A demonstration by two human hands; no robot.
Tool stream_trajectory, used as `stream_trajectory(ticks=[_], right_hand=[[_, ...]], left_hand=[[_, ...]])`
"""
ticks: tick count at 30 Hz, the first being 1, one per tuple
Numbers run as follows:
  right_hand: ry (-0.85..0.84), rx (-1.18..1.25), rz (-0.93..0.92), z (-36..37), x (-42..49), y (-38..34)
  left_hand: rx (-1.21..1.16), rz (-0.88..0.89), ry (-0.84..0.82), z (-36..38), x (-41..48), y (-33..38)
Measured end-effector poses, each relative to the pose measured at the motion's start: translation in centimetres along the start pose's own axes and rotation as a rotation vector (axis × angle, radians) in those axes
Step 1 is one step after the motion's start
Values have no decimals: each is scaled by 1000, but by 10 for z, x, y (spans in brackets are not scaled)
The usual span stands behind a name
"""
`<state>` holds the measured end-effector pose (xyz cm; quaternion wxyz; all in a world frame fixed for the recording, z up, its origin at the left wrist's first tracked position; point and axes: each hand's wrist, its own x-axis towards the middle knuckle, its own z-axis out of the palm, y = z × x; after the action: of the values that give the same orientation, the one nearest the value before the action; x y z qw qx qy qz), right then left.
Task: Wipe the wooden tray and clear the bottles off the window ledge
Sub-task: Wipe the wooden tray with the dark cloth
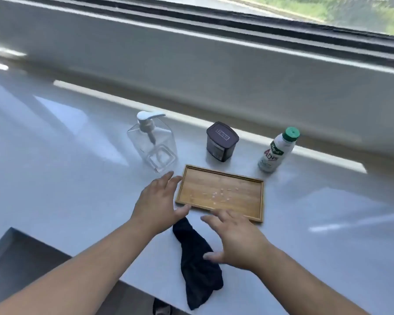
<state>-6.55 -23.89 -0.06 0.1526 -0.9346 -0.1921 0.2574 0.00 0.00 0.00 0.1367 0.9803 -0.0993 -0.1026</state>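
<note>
A wooden tray (221, 192) lies on the white window ledge (77, 178), with small droplets or crumbs scattered on its floor. Behind it stand a clear square pump bottle (154, 144), a dark lidded jar (221, 142) and a white drink bottle with a green cap (278, 151). A dark cloth (196, 264) lies crumpled in front of the tray, hanging over the ledge's near edge. My left hand (159, 201) hovers open by the tray's left end. My right hand (234, 237) is spread open above the cloth and the tray's front rim, holding nothing.
The window frame (214, 71) rises behind the ledge, with glass and greenery beyond. A grey floor or lower surface (21, 269) shows past the ledge's near edge at the bottom left. Bright patches of sunlight fall across the ledge.
</note>
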Motion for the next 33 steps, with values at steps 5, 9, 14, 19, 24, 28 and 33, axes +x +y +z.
stream_trajectory(ticks=[5, 9, 14, 19, 24, 28, 33], right_hand=[[-207, -180, -109, 60, 9, -10], [133, -123, -94, 54, -4, -2], [561, 187, 254, 6, -17, 49], [684, 303, 595, -24, 63, 91], [675, 361, 446, 4, 160, 23], [396, 295, 139, 21, 135, 1], [379, 180, 540, -2, 74, 90]], left_hand=[[-53, 33, -23, 40, 34, -19], [-118, 93, 10, 63, 57, -28], [-275, 148, 50, 88, 76, -36], [-250, 174, 116, 106, 80, -43], [-254, 204, 174, 113, 83, -44], [-284, 199, 159, 112, 84, -44], [-263, 182, 152, 109, 81, -44]])
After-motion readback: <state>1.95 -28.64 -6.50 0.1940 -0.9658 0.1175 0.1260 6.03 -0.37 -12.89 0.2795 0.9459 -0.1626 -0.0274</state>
